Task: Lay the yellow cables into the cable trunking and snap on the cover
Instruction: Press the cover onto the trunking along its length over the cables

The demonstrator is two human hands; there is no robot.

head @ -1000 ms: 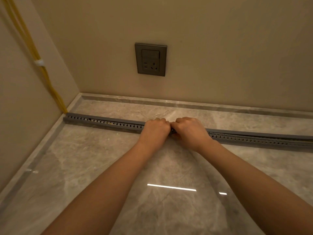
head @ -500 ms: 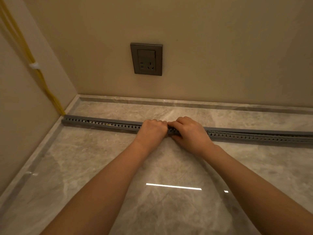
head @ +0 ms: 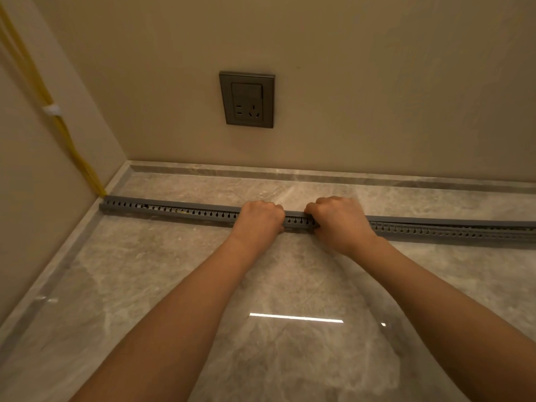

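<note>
A long grey slotted cable trunking [head: 185,212] lies across the marble floor from the left wall to the right edge of view. Its grey cover [head: 452,222] sits on top; to the right of my hands it stands slightly raised off the trunking. My left hand [head: 259,217] and my right hand [head: 338,220] are both curled over the trunking and cover, a short gap apart. The yellow cables [head: 62,132] run down the left wall and enter the trunking's left end; a little yellow shows through the slots.
A grey wall socket [head: 247,99] sits on the back wall above the trunking. A white clip [head: 52,109] holds the cables to the left wall. A marble skirting [head: 319,174] borders the glossy floor along both walls.
My hands were touching each other on the cover; now they have parted, the right hand sliding to the right along the trunking. The view has shifted slightly.
</note>
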